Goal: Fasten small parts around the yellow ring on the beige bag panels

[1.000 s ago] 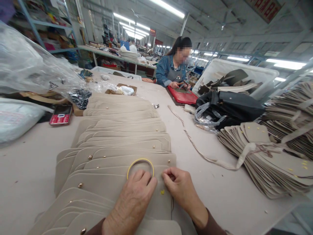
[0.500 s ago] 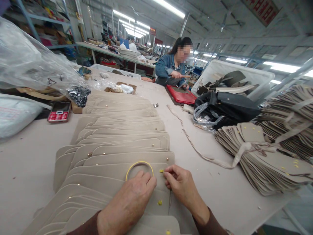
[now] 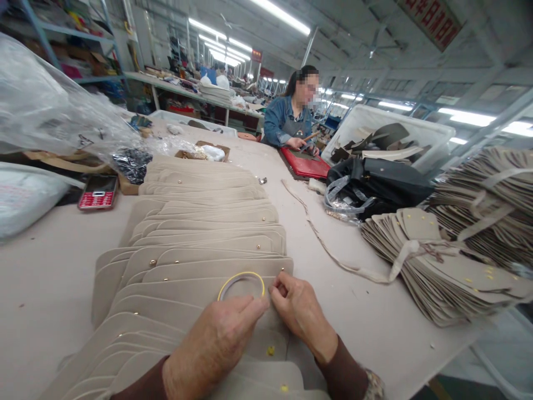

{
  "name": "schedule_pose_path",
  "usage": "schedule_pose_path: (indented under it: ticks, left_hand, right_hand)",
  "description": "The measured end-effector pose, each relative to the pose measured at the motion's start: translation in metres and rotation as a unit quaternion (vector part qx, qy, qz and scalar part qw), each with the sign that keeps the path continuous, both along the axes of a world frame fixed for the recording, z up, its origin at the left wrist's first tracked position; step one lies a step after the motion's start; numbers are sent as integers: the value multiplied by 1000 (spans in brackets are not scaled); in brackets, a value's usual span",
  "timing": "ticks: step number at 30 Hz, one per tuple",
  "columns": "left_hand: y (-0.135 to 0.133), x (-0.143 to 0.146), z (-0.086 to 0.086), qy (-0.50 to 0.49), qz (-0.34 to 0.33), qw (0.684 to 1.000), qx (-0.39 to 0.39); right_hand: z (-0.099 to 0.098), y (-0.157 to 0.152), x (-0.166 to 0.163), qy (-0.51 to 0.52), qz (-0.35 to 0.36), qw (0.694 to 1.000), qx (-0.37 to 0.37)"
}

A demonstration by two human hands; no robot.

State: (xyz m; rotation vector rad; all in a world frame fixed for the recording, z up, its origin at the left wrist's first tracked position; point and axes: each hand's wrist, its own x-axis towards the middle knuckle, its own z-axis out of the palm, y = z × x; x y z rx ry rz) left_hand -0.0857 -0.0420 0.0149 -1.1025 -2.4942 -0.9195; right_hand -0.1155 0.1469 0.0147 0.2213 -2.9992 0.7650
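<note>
My left hand is closed around the lower side of a thin roll of yellow tape, whose upper rim stands out above the fingers. Close beside it, my right hand has its thumb and fingers pinched together over the right end of a beige panel; what they hold is hidden. Under both hands lies a long overlapping row of beige panels with rounded corners. Small gold studs sit on several of them. A yellow tape piece and another yellow piece stick to nearer panels.
Tied bundles of similar panels lie at the right, behind a loose cloth strip. Beyond are a black bag, a red pad and a co-worker. A red phone and plastic bags lie left.
My right hand has come down onto the panel's end, and the yellow bit at its fingertips is now out of sight. The left hand has tilted slightly with the tape roll.
</note>
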Motion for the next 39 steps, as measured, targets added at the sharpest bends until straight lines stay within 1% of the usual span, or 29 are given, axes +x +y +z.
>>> schedule_pose_path:
  ticks: [2,3,4,7,9,10,12,15,17,19,21,23,25,27,28,30,32,34,36,39]
  left_hand:
    - [-3,-2,-3,21,1,999,32]
    - [-3,-2,-4,26,8,999,41]
    - [-3,-3,-5,26,19,998,45]
    - [-1,-2,-4,16,55,997,46]
    - [2,0,-4,14,59,997,42]
    - [3,1,-4,15,57,997,43]
    - [4,2,-4,14,51,998,45]
    - [4,4,-3,6,41,998,44]
    - [4,5,-2,-10,30,999,40]
    - [4,5,-1,-37,15,998,39]
    - [4,5,-1,-65,3,997,40]
    - [5,4,-2,-69,6,997,39]
    - [5,4,-2,-54,17,998,32]
    - [6,4,-2,-27,25,999,24]
    - [6,5,-2,-13,27,999,22]
    - [8,7,-1,21,24,999,30]
    - [11,11,-1,53,10,998,44]
    - [14,13,-4,62,8,997,43]
    - [16,14,-6,40,28,999,-2]
    - [19,14,-5,-12,56,988,-141]
  right_hand:
    - [2,4,6,17,15,1000,3]
    - [4,7,9,27,21,999,-12]
    - [5,9,13,35,25,998,-42]
    - [14,14,25,35,41,984,-170]
    - [21,12,33,35,80,969,-231]
    - [23,10,36,43,104,963,-246]
    - [26,6,40,76,150,954,-247]
    - [22,0,41,131,197,951,-201]
    - [18,-1,40,161,211,949,-170]
    - [14,-2,39,188,210,948,-150]
    - [11,-2,39,210,198,948,-134]
    - [10,-2,40,227,180,949,-126]
    - [10,-4,42,237,163,949,-127]
    - [12,-6,44,217,139,955,-149]
    - [13,-7,44,184,114,961,-174]
    - [15,-7,43,71,37,965,-249]
    - [15,-4,39,-50,-50,944,-322]
    - [12,3,35,-121,-98,920,-360]
    - [5,11,33,-149,-100,914,-364]
    - [-6,19,36,-161,-68,928,-328]
